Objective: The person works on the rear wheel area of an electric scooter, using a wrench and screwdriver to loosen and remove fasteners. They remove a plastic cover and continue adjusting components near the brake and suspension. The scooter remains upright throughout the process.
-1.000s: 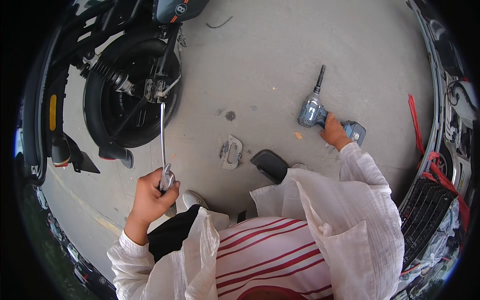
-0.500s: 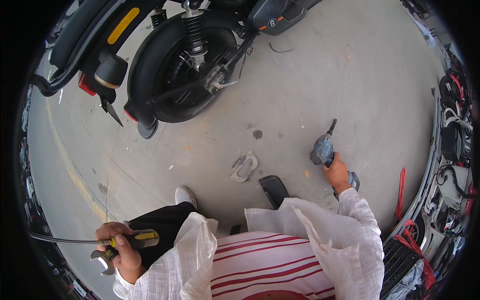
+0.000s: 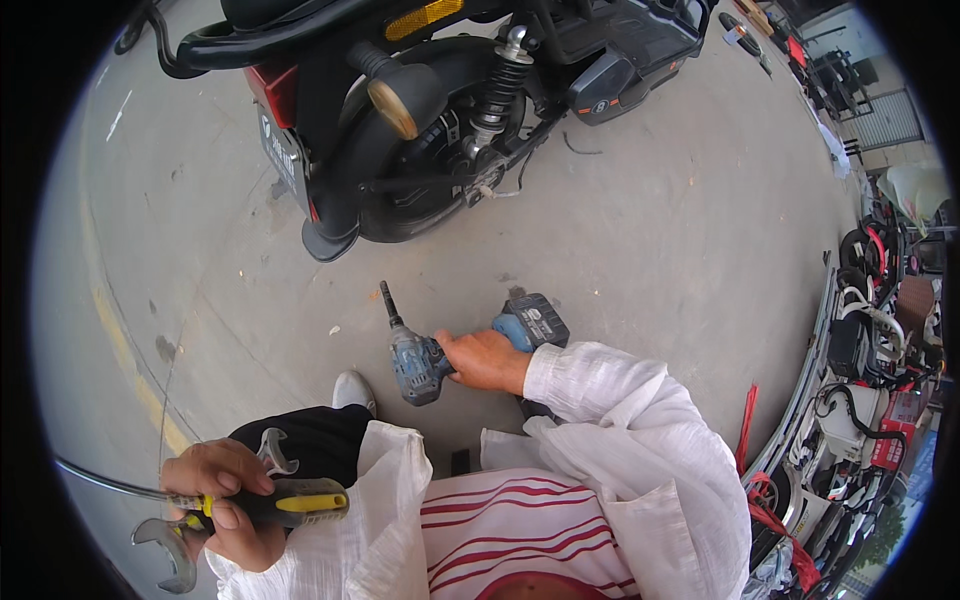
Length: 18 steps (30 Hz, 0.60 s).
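In the lower left of the head view, my left hand (image 3: 225,510) grips a long screwdriver with a black-and-yellow handle (image 3: 308,500), along with open-ended wrenches (image 3: 165,550) whose silver heads stick out on both sides. My right hand (image 3: 490,360) is wrapped round the handle of a blue-grey cordless impact driver (image 3: 415,365) at the centre, its black socket pointing up-left, its battery at the right. Beyond both hands stands a black scooter, with its rear wheel (image 3: 395,220), coil shock absorber (image 3: 500,90), red tail light (image 3: 272,90) and detached-looking wire near the hub.
Heaped scooter parts and metal rails (image 3: 855,340) line the right side, with red plastic strips (image 3: 748,415) beside them. My shoe (image 3: 353,393) is on the concrete floor (image 3: 700,250). A short black hose piece (image 3: 582,148) lies by the scooter.
My left hand has dropped to the lower left, turning the screwdriver horizontal. My right hand has swung the driver leftward to the centre. The view has shifted, showing more of the scooter's rear.
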Available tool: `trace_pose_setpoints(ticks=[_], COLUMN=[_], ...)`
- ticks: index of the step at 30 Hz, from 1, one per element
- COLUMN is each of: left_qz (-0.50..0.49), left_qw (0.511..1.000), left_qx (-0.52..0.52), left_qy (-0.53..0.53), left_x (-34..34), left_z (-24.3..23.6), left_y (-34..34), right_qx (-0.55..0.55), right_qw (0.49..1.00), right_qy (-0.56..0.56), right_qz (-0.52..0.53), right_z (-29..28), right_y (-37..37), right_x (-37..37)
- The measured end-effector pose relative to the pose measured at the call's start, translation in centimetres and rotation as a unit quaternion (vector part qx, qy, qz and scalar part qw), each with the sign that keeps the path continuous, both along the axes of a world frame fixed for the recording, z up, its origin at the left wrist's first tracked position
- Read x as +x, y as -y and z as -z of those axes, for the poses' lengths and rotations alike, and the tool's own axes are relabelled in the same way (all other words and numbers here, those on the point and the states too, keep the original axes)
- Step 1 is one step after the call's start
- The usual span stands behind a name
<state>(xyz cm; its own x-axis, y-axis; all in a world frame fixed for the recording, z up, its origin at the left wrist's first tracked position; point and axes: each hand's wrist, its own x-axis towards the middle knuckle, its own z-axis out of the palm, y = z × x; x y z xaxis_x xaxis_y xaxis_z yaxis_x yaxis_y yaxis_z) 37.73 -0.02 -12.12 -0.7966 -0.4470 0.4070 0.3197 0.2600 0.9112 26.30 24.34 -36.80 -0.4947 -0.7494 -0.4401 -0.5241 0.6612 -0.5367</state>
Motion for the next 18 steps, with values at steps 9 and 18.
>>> trace_pose_setpoints(ticks=[9,18], left_qz=[-0.149,-0.284], left_qw=[0.965,0.830], left_qx=[0.135,0.378], left_qy=[0.167,0.295], left_x=[2.3,5.5], left_z=[-5.2,-3.1], left_y=[4.5,11.2], right_qx=[-0.021,0.025], right_qw=[0.999,0.994], right_qy=[-0.004,-0.036], right_qz=[0.029,0.104], right_z=[3.8,8.7], right_y=[20.1,34.8], right_x=[-2.6,-2.4])
